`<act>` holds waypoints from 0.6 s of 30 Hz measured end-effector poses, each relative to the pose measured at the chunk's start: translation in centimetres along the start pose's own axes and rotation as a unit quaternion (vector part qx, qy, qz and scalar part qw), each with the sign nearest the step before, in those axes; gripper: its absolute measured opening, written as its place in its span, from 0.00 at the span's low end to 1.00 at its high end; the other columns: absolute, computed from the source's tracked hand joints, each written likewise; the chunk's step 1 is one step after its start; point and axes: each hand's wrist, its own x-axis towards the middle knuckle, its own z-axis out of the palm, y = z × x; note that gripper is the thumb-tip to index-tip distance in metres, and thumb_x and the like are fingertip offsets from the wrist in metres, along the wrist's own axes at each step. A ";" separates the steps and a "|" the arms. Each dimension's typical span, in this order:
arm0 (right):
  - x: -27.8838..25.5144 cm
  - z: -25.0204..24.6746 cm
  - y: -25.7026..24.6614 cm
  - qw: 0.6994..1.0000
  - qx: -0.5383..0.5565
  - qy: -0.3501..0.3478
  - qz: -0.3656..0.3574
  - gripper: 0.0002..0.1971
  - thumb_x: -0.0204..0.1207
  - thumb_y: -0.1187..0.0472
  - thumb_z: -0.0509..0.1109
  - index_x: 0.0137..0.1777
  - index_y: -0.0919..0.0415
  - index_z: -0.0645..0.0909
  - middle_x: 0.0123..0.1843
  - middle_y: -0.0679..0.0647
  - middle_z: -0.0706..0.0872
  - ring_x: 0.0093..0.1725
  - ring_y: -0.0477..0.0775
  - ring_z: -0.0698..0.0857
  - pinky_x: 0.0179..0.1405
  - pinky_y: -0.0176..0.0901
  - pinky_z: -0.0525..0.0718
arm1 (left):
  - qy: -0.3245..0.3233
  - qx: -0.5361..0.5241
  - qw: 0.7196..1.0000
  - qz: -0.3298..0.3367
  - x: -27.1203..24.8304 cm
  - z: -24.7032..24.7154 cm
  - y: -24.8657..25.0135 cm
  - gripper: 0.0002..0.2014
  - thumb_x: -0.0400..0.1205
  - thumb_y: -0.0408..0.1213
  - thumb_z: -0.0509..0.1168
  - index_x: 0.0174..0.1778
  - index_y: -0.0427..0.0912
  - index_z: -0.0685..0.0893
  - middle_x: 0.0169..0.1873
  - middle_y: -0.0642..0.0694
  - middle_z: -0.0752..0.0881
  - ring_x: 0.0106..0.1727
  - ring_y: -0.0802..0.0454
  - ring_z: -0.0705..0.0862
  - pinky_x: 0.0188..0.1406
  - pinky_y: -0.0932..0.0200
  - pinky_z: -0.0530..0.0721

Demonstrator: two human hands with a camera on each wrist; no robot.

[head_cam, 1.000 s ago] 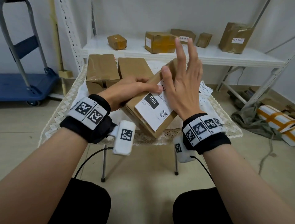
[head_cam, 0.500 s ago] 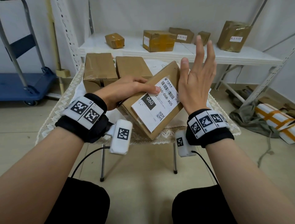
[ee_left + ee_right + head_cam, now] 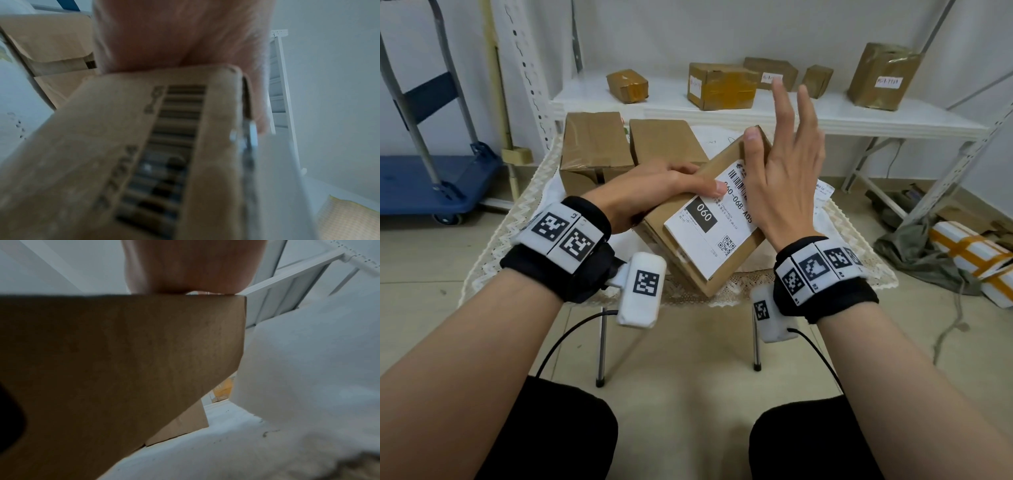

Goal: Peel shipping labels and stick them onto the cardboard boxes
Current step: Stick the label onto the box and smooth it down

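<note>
A brown cardboard box (image 3: 661, 222) is held tilted over the near edge of the small table. A white shipping label (image 3: 709, 233) marked 060 is stuck on its top face. My left hand (image 3: 654, 185) grips the box from its left side, thumb lying on the label. My right hand (image 3: 780, 178) is open with fingers straight and spread, its palm pressing the label's right part and its thumb along the far corner. The left wrist view shows the box (image 3: 102, 146) blurred beneath my left hand (image 3: 174, 32). The right wrist view shows the box's side (image 3: 123, 361) below my right hand's palm (image 3: 189, 264).
Two plain boxes (image 3: 592, 144) (image 3: 664, 140) stand behind on the lace-covered table (image 3: 517, 219). Loose label sheets (image 3: 823, 192) lie at its right. A white shelf (image 3: 825, 120) behind carries several labelled boxes. A blue cart (image 3: 431, 178) is left, wrapped parcels (image 3: 969, 246) on the floor right.
My right hand lifted off to the right of the label half a second ago and is now back pressing on it. My left hand keeps the same hold on the box.
</note>
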 end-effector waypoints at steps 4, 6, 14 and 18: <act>0.3 -0.1 0.6 1.000 -0.008 0.015 0.019 0.28 0.91 0.45 0.51 0.90 0.49 0.58 0.90 0.58 0.58 0.90 0.56 0.57 0.88 0.66 0.52 | -0.008 -0.009 1.000 0.002 0.0 0.0 -0.1 0.23 0.78 0.47 0.76 0.68 0.46 0.84 0.52 0.43 0.94 0.53 0.42 0.94 0.50 0.53 0.89; 0.5 -0.1 0.9 0.999 -0.014 0.028 0.026 0.28 0.92 0.46 0.51 0.90 0.49 0.59 0.90 0.58 0.59 0.89 0.56 0.58 0.87 0.65 0.54 | -0.010 -0.013 1.000 -0.002 0.0 0.0 -0.1 0.22 0.79 0.46 0.75 0.68 0.45 0.85 0.52 0.43 0.94 0.51 0.43 0.94 0.46 0.54 0.90; 0.6 -0.5 0.5 0.998 0.017 0.038 0.039 0.28 0.92 0.46 0.52 0.90 0.50 0.59 0.90 0.58 0.60 0.90 0.55 0.57 0.87 0.66 0.55 | 0.007 0.001 1.000 -0.014 -0.1 0.0 0.1 0.22 0.78 0.48 0.76 0.67 0.46 0.85 0.49 0.44 0.95 0.46 0.46 0.95 0.36 0.59 0.90; -0.1 -0.3 -0.8 1.000 0.009 0.002 -0.005 0.29 0.91 0.43 0.50 0.90 0.49 0.60 0.90 0.58 0.58 0.90 0.57 0.56 0.88 0.66 0.52 | 0.009 0.012 1.000 -0.010 -0.1 0.2 0.2 0.22 0.77 0.49 0.76 0.66 0.46 0.86 0.48 0.44 0.95 0.45 0.47 0.95 0.36 0.60 0.88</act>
